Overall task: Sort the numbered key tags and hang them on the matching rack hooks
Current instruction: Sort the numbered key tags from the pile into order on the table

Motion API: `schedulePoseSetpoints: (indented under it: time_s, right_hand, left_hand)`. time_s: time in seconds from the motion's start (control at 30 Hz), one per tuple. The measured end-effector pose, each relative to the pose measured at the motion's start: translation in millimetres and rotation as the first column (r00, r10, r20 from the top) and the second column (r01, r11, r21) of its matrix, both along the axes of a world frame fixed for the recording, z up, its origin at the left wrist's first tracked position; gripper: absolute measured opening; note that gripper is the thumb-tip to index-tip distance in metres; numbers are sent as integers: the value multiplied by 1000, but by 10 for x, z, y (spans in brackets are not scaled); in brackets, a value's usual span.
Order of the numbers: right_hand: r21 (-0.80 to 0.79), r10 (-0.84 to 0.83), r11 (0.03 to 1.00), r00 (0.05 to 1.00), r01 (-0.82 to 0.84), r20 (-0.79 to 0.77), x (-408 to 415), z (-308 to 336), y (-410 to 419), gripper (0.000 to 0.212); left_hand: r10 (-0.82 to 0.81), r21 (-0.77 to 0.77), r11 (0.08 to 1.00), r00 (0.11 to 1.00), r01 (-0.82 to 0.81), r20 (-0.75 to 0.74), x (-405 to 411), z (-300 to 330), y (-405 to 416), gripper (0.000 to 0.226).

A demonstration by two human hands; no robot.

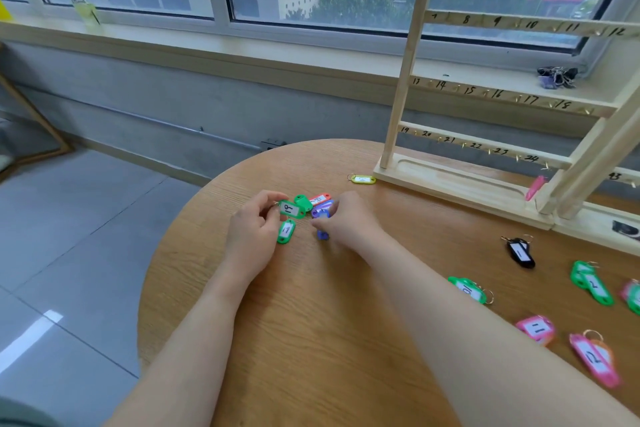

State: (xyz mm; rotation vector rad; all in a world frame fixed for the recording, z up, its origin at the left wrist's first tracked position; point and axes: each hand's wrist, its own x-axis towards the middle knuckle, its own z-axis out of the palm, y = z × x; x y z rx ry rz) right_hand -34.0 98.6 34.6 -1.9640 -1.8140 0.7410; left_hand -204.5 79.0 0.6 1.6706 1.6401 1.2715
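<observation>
Wooden rack [498, 149] upright at table's [311, 340] far right; numbered rails 7–24 legible, hooks bare as far as visible. Groove in rack base: one pink tag [535, 188] leaning at its right end.

Left hand [254, 229], fingers curled, pinching green tag 19 [290, 209] by its ring, lifted over small pile. Second green tag [286, 231] just below it. Right hand [346, 218] curled over blue tags [322, 213]; grip mostly hidden, likely holding one. Orange tag [320, 199] half covered.

Yellow tag [363, 179] alone near rack base. Sorted tags at right: black 1 [520, 253], green 10 [467, 289], pink 11 [536, 329], pink 12 [594, 359]. Rightmost tags cut off; rack top cropped.
</observation>
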Motion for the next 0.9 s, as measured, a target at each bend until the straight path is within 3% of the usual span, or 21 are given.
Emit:
schedulePoseSetpoints:
  time_s: [0.07, 0.23, 0.4, 0.6, 0.73, 0.9]
  right_hand:
    - [-23, 34, 999, 994, -36, -107, 111, 82, -71, 22]
    - [44, 9, 999, 981, -1, -195, 681, 319, -521, 16]
    - [140, -105, 981, 977, 132, -185, 1412, 507, -1121, 22]
    - [173, -236, 948, 956, 266, -174, 2279, 575, -1989, 28]
    - [210, -337, 900, 915, 382, -221, 2830, 567, -2575, 24]
    - [246, -440, 832, 862, 497, -253, 3390, 545, -3301, 15]
  left_hand:
    - [-3, 8, 1000, 1000, 3, -18, -31, 4, 6, 26]
    - [-1, 15, 1000, 998, 1, -58, -23, 35, -17, 28]
    - [-62, 9, 998, 985, 65, -164, 70, 61, -166, 27]
    - [-152, 44, 986, 978, 160, -145, 479, 254, -523, 35]
    - [-296, 84, 949, 950, 305, -103, 1129, 494, -815, 26]
    - [-542, 121, 822, 830, 557, -136, 2174, 772, -1174, 15]
